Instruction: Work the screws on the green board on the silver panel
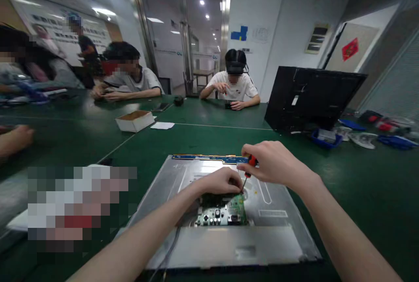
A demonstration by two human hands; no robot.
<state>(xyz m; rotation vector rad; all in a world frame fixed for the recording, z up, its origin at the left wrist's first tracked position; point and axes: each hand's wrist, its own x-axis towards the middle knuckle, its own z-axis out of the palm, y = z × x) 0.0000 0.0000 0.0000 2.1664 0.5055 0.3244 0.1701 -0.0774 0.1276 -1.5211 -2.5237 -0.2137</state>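
A flat metal display panel lies in front of me, with a green circuit board at its middle. My right hand grips a screwdriver with a red and black handle. Its thin shaft slants down to the board's upper right corner. Close to that tip, my left hand rests over the board's upper edge with fingers curled together. Whatever those fingers hold, if anything, is hidden. A narrow blue circuit strip runs along the panel's far edge.
On the green table stand a white open box and a sheet of paper. A black screen stands at the right, near blue trays. Several people sit around; one person faces me across the table.
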